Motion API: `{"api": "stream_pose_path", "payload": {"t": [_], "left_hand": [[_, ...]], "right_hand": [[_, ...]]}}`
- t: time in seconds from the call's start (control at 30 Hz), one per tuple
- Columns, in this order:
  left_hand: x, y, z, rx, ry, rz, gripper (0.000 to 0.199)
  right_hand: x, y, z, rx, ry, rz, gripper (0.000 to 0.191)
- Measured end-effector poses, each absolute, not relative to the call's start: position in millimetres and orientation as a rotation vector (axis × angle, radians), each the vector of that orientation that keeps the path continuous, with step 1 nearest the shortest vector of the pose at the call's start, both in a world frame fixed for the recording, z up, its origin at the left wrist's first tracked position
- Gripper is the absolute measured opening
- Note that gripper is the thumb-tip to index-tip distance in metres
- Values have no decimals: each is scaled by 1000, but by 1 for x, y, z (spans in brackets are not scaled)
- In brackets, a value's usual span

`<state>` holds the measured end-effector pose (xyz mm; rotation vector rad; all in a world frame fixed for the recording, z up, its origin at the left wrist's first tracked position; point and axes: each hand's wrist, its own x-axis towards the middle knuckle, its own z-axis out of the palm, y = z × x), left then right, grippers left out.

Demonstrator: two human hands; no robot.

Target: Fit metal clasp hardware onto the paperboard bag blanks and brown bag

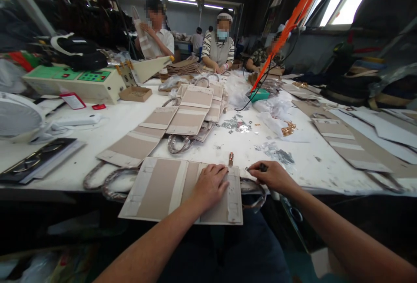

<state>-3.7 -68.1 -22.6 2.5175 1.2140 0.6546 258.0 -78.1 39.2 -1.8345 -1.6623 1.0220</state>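
Observation:
My left hand [211, 186] lies open, fingers stretched, on a beige bag panel [159, 187] at the table's front edge. Pale strips cross the panel, and its near edge hangs over. At its right side is a plastic-wrapped handle [260, 198]. A small gold-coloured metal tab [231, 159] sticks out at the panel's top edge, near my left fingertips. Just right of it, my right hand [273, 175] is closed in a pinch on a small metal piece [247, 169]. Something dark, whose kind I cannot make out, also shows between its fingers.
More bag panels [190, 116] with wrapped handles are piled ahead. Small flat metal pieces [239, 123] lie scattered beyond my hands, with gold hardware [288, 129] on plastic. A machine [74, 81] stands at left. Several co-workers sit opposite; an orange strip [280, 40] hangs down.

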Motion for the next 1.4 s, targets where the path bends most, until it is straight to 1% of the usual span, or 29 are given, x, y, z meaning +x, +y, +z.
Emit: {"api": "stream_pose_path", "payload": {"t": [0.1, 0.17, 0.33, 0.57, 0.8, 0.87, 0.97, 1.03, 1.1, 1.2, 1.27, 1.33, 1.4], "left_hand": [[-5, -69, -21, 2507, 1208, 658, 49], [-5, -69, -20, 2496, 1199, 658, 49], [-6, -68, -19, 2463, 1202, 674, 50], [-7, -67, -22, 2430, 1182, 690, 50], [-7, -65, -18, 2383, 1170, 726, 53], [-5, -62, -17, 2360, 1167, 745, 49], [1, -56, -17, 2309, 1183, 810, 34], [5, -53, -18, 2280, 1213, 859, 23], [9, -50, -19, 2262, 1252, 889, 16], [12, -47, -19, 2264, 1299, 887, 13], [13, -47, -19, 2273, 1300, 879, 12], [13, -46, -20, 2276, 1290, 876, 11], [12, -46, -22, 2276, 1287, 871, 11]], "right_hand": [[219, -63, 42, -1694, -1821, 1045, 19], [206, -52, 39, -1699, -1894, 1041, 18], [204, -37, 30, -1756, -1946, 1078, 16], [203, -30, 33, -1786, -1993, 1108, 14], [198, -32, 27, -1777, -2132, 821, 12], [196, -36, 23, -1827, -2119, 753, 10], [195, -40, 19, -1860, -2073, 682, 8], [196, -40, 19, -1861, -2046, 711, 6], [199, -39, 23, -1841, -2018, 830, 6], [206, -42, 37, -1771, -1809, 985, 14], [207, -45, 49, -1649, -1509, 958, 25], [203, -49, 59, -1389, -1182, 895, 37], [195, -49, 65, -1091, -953, 885, 44]]}}
